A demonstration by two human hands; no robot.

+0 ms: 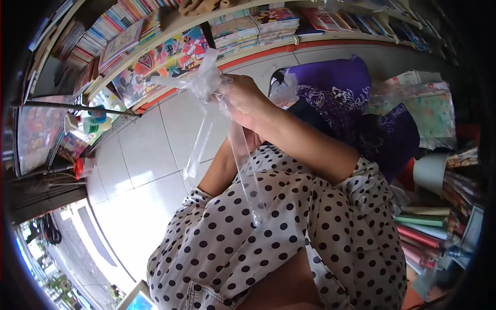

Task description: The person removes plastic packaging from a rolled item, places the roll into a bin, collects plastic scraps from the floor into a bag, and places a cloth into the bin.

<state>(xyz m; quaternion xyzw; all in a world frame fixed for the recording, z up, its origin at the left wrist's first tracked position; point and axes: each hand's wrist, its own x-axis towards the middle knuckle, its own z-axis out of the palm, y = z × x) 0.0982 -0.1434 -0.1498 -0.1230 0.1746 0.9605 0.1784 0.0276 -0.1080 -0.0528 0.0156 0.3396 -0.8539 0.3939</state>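
Plastic film [203, 85] clamped in right hand [244, 98]; left hand [247, 138]: cannot tell grip. Poster [164, 61] reads "SAMU".

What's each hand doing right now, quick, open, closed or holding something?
Left hand: partly hidden by the right arm; whether open or closed can't be told.
Right hand: closed, holding bunched clear plastic.

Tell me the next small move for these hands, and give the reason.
I'd likely bring the left hand to the loose strips and gather them in. The right hand grips a crumpled bunch of clear plastic, but the strips dangle below it, one of them in front of the dotted shirt. What the left fingers hold is hidden.
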